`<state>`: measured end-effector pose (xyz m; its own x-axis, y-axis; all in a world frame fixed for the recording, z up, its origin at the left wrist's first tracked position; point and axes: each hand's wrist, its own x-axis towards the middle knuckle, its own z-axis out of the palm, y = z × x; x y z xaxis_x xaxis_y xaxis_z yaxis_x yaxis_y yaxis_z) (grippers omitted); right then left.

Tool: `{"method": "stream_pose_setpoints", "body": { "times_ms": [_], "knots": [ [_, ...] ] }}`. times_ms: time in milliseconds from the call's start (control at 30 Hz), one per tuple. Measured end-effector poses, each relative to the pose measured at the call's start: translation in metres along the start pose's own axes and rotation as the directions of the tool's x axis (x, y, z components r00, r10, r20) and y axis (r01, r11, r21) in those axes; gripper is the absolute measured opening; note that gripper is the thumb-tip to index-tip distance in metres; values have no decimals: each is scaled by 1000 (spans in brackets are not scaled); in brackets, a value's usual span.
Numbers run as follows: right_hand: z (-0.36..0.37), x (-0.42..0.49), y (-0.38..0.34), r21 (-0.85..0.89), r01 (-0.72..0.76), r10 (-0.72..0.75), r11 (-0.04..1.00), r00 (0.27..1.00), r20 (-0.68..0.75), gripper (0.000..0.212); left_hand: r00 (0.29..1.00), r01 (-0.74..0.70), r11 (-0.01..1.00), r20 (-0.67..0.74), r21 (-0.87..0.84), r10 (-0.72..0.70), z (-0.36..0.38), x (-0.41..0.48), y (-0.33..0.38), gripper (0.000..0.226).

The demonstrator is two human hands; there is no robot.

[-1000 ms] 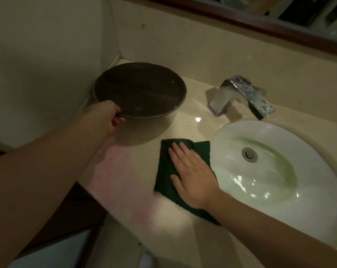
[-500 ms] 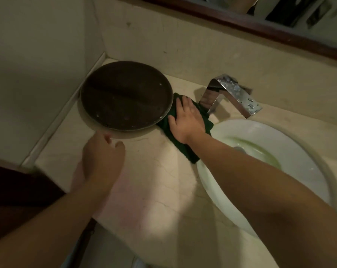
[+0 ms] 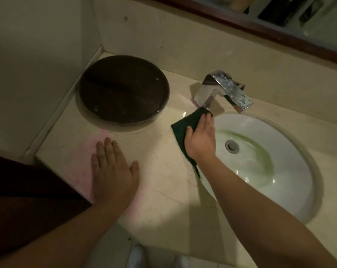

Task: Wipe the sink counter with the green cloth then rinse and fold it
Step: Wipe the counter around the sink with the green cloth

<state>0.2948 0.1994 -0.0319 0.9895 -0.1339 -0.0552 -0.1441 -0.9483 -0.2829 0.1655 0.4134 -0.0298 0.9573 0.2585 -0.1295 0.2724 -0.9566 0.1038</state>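
From the head view, the right hand [image 3: 201, 141] lies flat on the green cloth [image 3: 185, 126], its fingers [image 3: 207, 122] stretched out and pressing down rather than curled around the fabric, the thumb spread to the left on the cloth. The cloth sits on the pale marble surface [image 3: 163, 180] at the left rim of the white sink [image 3: 291, 171]; one corner pokes out past the fingertips and reaches the foot of the chrome tap [image 3: 221, 91], another corner juts out to the left of the thumb, and a narrow dark strip trails back beneath the wrist along the basin edge. The drain [image 3: 231, 146] lies just to the right of these fingers, down in the bowl, with a greenish stain curving around it.

The left hand [image 3: 113, 171] rests palm down on the surface, fingers [image 3: 105, 151] extended and loosely together, holding nothing. A pinkish stain [image 3: 78, 171] on the marble spreads under and to the left of them. Beyond these fingertips, well apart from them, stands a round dark brown tray [image 3: 123, 89], pushed towards the corner where the side wall meets the beige backsplash. The tray is to the left of the cloth and not touching it. Above the backsplash runs a dark wooden mirror frame [image 3: 260, 29].
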Motion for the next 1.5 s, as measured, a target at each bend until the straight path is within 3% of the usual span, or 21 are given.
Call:
{"method": "stream_pose_setpoints", "body": {
  "times_ms": [100,333,533,700,833,900,933,1000,1100,1167,1300,1367,1500],
  "knots": [
    [-7,38,10,-108,-100,97,989,995,-33,69,1000,3,1000,9,9,-3,0,0,2,82],
    [-1,41,-4,-193,-70,70,979,998,-8,71,1000,5,1000,-13,21,-5,4,2,3,82],
    [8,-12,-26,-41,213,-214,976,976,-30,61,1000,9,1000,-9,12,-8,7,1,1,83],
    [7,-29,-27,8,352,-352,936,936,-31,45,1000,-4,1000,-5,-1,4,4,0,3,81],
    [12,-73,-41,-122,631,-605,766,773,193,47,1000,-13,1000,1,-19,13,-1,-2,4,79],
    [14,-95,-41,-70,687,-661,724,718,218,46,1000,-15,999,18,-36,16,-3,-2,4,77],
    [10,-104,-39,26,662,-651,749,729,210,45,999,-14,998,30,-58,16,-5,-3,3,75],
    [-5,-117,-33,322,440,-516,838,832,204,40,998,-11,984,64,-177,22,-9,0,-1,71],
    [-35,-121,-24,530,179,-293,829,946,137,32,990,38,930,137,-364,14,-25,-2,-8,69],
    [-57,-124,-22,603,133,-239,787,966,99,30,992,60,861,126,-506,5,-39,-15,-6,62],
    [-90,-141,-21,760,39,-207,649,970,127,27,947,128,479,250,-868,201,-73,-54,37,32],
    [-100,-152,-20,795,48,-222,605,969,111,27,941,143,394,248,-908,229,-80,-68,57,27],
    [-112,-164,-8,828,26,-173,559,981,86,20,950,266,284,301,-921,87,-88,-77,70,7]
  ]
}}
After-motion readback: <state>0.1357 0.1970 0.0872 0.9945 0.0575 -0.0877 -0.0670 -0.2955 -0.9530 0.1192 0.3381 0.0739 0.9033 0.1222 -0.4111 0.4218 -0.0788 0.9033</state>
